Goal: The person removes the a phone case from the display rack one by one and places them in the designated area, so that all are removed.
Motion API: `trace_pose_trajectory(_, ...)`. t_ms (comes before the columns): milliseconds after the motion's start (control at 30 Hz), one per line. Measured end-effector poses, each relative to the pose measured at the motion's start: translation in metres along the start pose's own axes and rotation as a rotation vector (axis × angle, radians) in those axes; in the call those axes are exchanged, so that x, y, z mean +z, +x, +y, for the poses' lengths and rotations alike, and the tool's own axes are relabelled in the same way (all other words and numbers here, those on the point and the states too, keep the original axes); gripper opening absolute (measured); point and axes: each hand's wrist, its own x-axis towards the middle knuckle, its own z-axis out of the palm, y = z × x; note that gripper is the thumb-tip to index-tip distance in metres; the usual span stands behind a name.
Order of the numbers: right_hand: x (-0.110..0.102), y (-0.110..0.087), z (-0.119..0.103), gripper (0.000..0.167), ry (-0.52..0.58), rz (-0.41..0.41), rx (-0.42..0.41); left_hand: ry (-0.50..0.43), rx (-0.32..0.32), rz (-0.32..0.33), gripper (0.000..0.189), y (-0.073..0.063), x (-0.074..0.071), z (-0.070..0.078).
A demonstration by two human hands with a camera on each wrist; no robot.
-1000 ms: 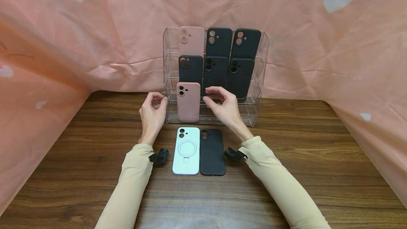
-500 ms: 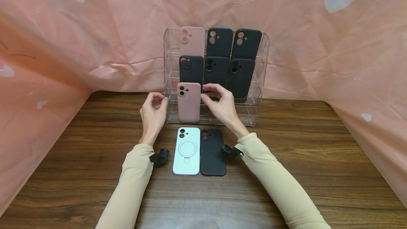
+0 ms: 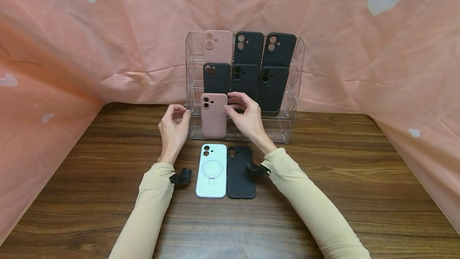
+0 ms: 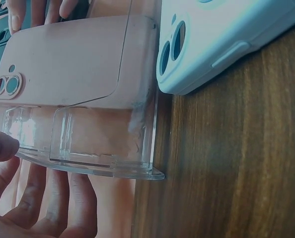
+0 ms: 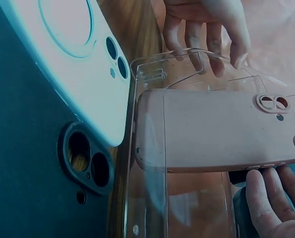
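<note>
My left hand grips the left side panel of a clear acrylic display stand, thumb on one face and fingers along the other. A pink phone case stands upright in the stand's lowest tier at the left. My right hand holds that case's right edge near the top, its thumb on the front. In the right wrist view the fingers lie along the edge of the pink case. The left wrist view shows the clear side panel beside the left thumb.
A white phone case with a ring and a black phone case lie side by side on the wooden table before the stand. Higher tiers hold another pink case and several dark cases. Pink cloth hangs behind.
My right hand has moved left, from just beside the pink phone case onto its right edge. The left hand keeps its hold on the stand, and the cases have not visibly moved.
</note>
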Motion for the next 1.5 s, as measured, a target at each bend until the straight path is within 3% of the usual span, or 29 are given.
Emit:
trace_pose_trajectory(967, -0.002, 0.001, -0.001, 0.027, 0.016, -0.009, -0.068, -0.001, 0.000, -0.005, 0.014, 0.000, 0.001, 0.002)
trace_pose_trajectory(1267, -0.009, -0.002, -0.004, 0.028, 0.087, 0.000, -0.069, -0.005, -0.005, -0.005, 0.014, -0.001, 0.000, 0.002)
trace_pose_trajectory(1500, -0.017, -0.006, -0.008, 0.031, 0.061, 0.028, -0.062, 0.000, -0.003, -0.003, 0.014, -0.002, 0.000, 0.002)
